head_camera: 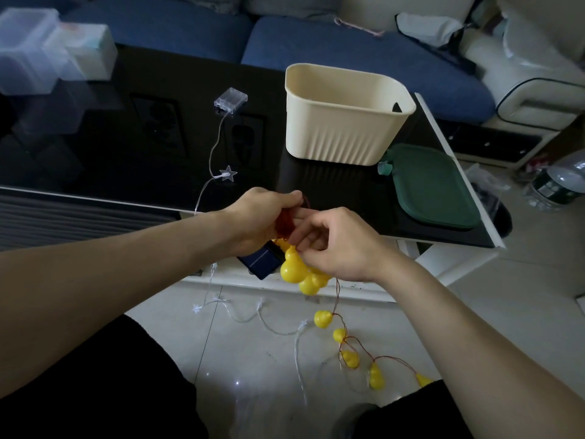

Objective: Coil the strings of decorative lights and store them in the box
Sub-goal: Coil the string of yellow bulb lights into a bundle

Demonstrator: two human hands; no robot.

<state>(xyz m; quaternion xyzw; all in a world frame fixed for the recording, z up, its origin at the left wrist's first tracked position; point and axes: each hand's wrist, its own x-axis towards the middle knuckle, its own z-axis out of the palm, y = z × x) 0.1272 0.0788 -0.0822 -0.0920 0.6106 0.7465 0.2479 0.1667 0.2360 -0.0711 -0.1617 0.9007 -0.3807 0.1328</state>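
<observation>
My left hand (pixel 258 217) grips a coil of reddish wire just above the table's front edge. My right hand (pixel 335 245) pinches the same wire beside it. A bunch of yellow gourd lights (pixel 300 270) hangs under both hands, next to a small dark solar panel (pixel 262 261). The rest of the yellow string (pixel 348 353) trails down onto the floor. A clear star string (pixel 228 174) runs from its clear battery case (pixel 230 101) across the black table and over the edge to the floor. The cream box (pixel 343 122) stands open on the table at the back right.
A green lid (pixel 433 185) lies on the black table (pixel 126 147) right of the box. Clear plastic containers (pixel 47 49) stand at the far left. A blue sofa (pixel 316 45) runs behind the table. A plastic bottle (pixel 557 185) lies on the floor at right.
</observation>
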